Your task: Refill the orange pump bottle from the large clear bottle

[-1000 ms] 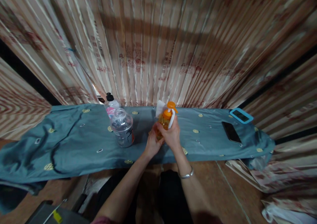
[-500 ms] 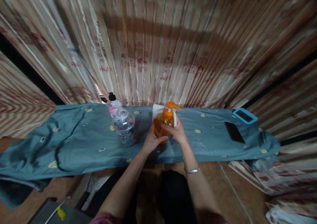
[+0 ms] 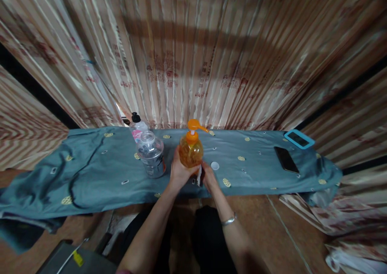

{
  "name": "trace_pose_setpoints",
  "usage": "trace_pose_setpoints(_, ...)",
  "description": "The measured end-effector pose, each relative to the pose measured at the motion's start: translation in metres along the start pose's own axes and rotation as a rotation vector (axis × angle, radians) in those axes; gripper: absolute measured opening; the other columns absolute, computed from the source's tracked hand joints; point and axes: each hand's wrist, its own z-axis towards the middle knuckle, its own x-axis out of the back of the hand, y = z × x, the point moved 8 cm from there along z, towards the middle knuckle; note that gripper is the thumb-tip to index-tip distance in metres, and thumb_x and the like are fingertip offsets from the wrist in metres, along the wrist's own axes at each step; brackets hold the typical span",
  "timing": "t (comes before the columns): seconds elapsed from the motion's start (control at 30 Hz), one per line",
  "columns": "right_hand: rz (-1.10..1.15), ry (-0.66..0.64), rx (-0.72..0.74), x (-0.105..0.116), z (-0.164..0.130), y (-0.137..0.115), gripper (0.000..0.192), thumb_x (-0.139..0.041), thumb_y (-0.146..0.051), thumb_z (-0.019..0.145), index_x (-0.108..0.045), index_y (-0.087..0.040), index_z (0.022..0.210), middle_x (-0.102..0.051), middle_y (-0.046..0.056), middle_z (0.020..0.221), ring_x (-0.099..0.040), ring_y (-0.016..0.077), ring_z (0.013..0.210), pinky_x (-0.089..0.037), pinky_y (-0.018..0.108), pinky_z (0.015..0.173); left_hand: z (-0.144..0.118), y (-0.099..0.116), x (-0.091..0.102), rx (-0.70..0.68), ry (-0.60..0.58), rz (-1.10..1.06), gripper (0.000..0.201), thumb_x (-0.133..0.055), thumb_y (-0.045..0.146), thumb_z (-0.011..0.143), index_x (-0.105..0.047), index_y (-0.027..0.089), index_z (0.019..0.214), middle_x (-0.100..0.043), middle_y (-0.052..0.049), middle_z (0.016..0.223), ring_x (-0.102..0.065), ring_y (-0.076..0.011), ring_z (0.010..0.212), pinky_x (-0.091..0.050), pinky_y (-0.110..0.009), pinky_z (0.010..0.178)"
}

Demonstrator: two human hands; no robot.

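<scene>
An amber pump bottle (image 3: 191, 151) with an orange pump head stands roughly upright at the middle of the cloth-covered surface. My left hand (image 3: 179, 172) is wrapped round its left side and front. Against the bottle's lower right side, my right hand (image 3: 208, 177) pinches a white cloth or tissue (image 3: 199, 176), most of it hidden by my fingers. A small round white lid-like disc (image 3: 215, 166) lies just right of that hand. To the left of the bottle stands a clear plastic bottle (image 3: 152, 155) without a cap.
Behind the clear bottle is a black-capped bottle (image 3: 138, 129) with a pink label. At the right lie a dark phone (image 3: 286, 160) and a blue-framed device (image 3: 299, 139). A blue-green patterned cloth (image 3: 99, 173) covers the narrow surface, and a striped curtain (image 3: 187, 64) hangs behind it.
The pump bottle has shifted left and stands straighter. My right hand, with the white cloth, has come down from its upper right to its lower right side. The white disc now shows.
</scene>
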Motion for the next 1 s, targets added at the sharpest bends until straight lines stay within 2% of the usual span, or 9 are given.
trace_pose_setpoints(0.17, 0.103, -0.193, -0.155, -0.014, -0.001, 0.002, 0.033, -0.056, -0.037, 0.092, -0.056, -0.018, 0.118, -0.063, 0.008, 0.116, -0.065, 0.0218, 0.093, -0.055, 0.043, 0.078, 0.002, 0.020, 0.019, -0.045, 0.085, -0.021, 0.095, -0.084, 0.033, 0.052, -0.035, 0.020, 0.133, -0.055, -0.011, 0.127, -0.057, -0.0274, 0.114, -0.046, -0.042, 0.099)
trace_pose_setpoints(0.33, -0.028, -0.279, -0.197, -0.014, 0.007, 0.005, 0.029, -0.057, -0.034, 0.091, -0.057, -0.018, 0.116, -0.063, 0.007, 0.113, -0.065, 0.0206, 0.090, -0.056, 0.040, 0.075, -0.001, 0.028, 0.022, -0.068, 0.075, 0.008, 0.094, -0.084, 0.033, 0.051, -0.037, 0.019, 0.131, -0.057, -0.010, 0.122, -0.056, -0.0284, 0.117, -0.045, -0.043, 0.101)
trace_pose_setpoints(0.5, -0.347, -0.185, -0.101, 0.005, 0.020, -0.010, 0.032, -0.059, -0.031, 0.090, -0.055, -0.019, 0.119, -0.061, 0.007, 0.117, -0.064, 0.0222, 0.095, -0.055, 0.043, 0.078, 0.000, 0.020, 0.015, -0.047, 0.036, -0.003, 0.093, -0.083, 0.031, 0.051, -0.037, 0.018, 0.130, -0.054, -0.013, 0.128, -0.054, -0.0292, 0.120, -0.042, -0.045, 0.104)
trace_pose_setpoints(0.63, -0.577, -0.137, 0.049, 0.018, 0.008, -0.046, 0.033, -0.061, -0.030, 0.089, -0.056, -0.021, 0.120, -0.058, 0.008, 0.125, -0.060, 0.0257, 0.106, -0.050, 0.049, 0.088, 0.003, 0.012, 0.010, -0.038, 0.045, 0.012, 0.096, -0.083, 0.027, 0.051, -0.034, 0.020, 0.133, -0.053, -0.012, 0.131, -0.053, -0.0285, 0.120, -0.042, -0.045, 0.105)
trace_pose_setpoints(0.73, -0.641, -0.157, 0.166, 0.015, -0.006, -0.075, 0.038, -0.063, -0.031, 0.087, -0.054, -0.020, 0.122, -0.056, 0.009, 0.128, -0.058, 0.0277, 0.111, -0.047, 0.052, 0.092, 0.004, 0.009, 0.004, -0.046, 0.046, 0.028, 0.097, -0.084, 0.026, 0.049, -0.036, 0.021, 0.133, -0.055, -0.011, 0.129, -0.054, -0.0287, 0.119, -0.043, -0.045, 0.104)
trace_pose_setpoints(0.83, -0.652, -0.178, 0.234, 0.004, -0.014, -0.092, 0.040, -0.065, -0.032, 0.085, -0.054, -0.019, 0.122, -0.060, 0.008, 0.123, -0.061, 0.0259, 0.105, -0.050, 0.049, 0.088, 0.004, 0.009, -0.006, -0.057, 0.024, 0.015, 0.094, -0.082, 0.023, 0.050, -0.037, 0.020, 0.132, -0.057, -0.011, 0.125, -0.057, -0.0279, 0.115, -0.045, -0.045, 0.101)
trace_pose_setpoints(1.0, -0.716, -0.038, 0.177, 0.005, -0.010, -0.088, 0.028, -0.063, -0.031, 0.088, -0.058, -0.018, 0.113, -0.066, 0.004, 0.102, -0.066, 0.0202, 0.086, -0.055, 0.040, 0.075, 0.004, 0.006, -0.028, -0.019, -0.027, -0.051, 0.092, -0.081, 0.022, 0.052, -0.035, 0.020, 0.132, -0.062, -0.009, 0.117, -0.062, -0.0256, 0.106, -0.048, -0.044, 0.097)
